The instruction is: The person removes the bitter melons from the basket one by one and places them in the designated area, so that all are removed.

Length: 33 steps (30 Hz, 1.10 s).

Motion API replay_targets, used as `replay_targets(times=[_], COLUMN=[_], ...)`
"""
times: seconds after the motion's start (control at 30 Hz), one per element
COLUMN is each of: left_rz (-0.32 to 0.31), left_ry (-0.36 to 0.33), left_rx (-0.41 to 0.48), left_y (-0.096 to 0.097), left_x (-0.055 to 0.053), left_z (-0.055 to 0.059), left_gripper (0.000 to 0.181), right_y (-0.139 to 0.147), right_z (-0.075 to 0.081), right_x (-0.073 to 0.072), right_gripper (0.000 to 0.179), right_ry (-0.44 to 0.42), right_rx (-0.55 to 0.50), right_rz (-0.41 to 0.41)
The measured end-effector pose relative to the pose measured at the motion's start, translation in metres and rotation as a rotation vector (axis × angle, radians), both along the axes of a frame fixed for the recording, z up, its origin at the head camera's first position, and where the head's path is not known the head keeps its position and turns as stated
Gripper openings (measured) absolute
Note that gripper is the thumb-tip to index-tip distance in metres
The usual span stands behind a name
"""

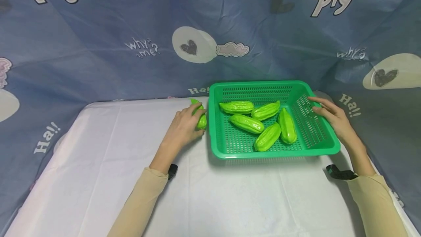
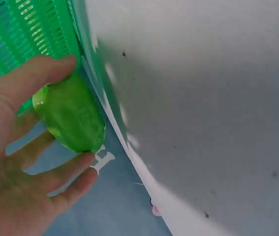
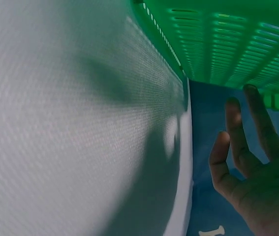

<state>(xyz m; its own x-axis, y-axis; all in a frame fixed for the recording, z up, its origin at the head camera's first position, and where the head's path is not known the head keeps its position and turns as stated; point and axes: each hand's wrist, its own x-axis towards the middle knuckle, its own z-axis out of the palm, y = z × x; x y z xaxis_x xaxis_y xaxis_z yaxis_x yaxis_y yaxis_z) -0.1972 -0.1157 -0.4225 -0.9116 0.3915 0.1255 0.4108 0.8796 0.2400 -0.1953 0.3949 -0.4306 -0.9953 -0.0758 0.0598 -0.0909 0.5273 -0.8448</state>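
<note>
In the head view my left hand point(image 1: 184, 127) holds a bright green bitter melon point(image 1: 202, 121) just outside the left wall of a green plastic basket point(image 1: 214, 127). The left wrist view shows the thumb on one side of this bitter melon point(image 2: 73, 115) and fingers on the other. My right hand point(image 1: 337, 120) is at the basket's right rim, with the index finger and thumb extended over it. From the right wrist, its other fingers point(image 3: 233, 120) show loosely outstretched outside and below the rim. Several bitter melons point(image 1: 246, 124) lie apart or touching on the basket floor.
A white cloth point(image 1: 98, 178) covers the table. Behind it and along both sides hangs a blue-grey patterned sheet point(image 1: 138, 68), close to the basket's back rim. Dark camera mounts point(image 1: 340, 173) sit at both wrists, below beige sleeves point(image 1: 139, 196).
</note>
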Motion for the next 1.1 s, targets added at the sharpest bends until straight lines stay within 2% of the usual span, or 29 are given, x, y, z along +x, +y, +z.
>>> replay_targets(times=[0.33,0.7,1.1], left_rz=[-0.020,-0.030,-0.016], left_ry=[-0.046,-0.143,-0.135], left_rx=[0.013,0.048,0.029], left_y=[0.003,-0.003,-0.001], left_x=[-0.003,0.001,0.000], left_z=[-0.007,-0.002,0.003], left_gripper=[0.079,0.095,0.096], right_y=[-0.004,0.001,0.000], right_z=[0.002,-0.001,0.001], right_x=[-0.002,0.000,0.000], right_gripper=[0.050,0.049,0.050], right_ry=[-0.029,-0.003,-0.021], right_rx=[-0.042,-0.008,-0.033], right_rz=[0.007,-0.007,-0.013])
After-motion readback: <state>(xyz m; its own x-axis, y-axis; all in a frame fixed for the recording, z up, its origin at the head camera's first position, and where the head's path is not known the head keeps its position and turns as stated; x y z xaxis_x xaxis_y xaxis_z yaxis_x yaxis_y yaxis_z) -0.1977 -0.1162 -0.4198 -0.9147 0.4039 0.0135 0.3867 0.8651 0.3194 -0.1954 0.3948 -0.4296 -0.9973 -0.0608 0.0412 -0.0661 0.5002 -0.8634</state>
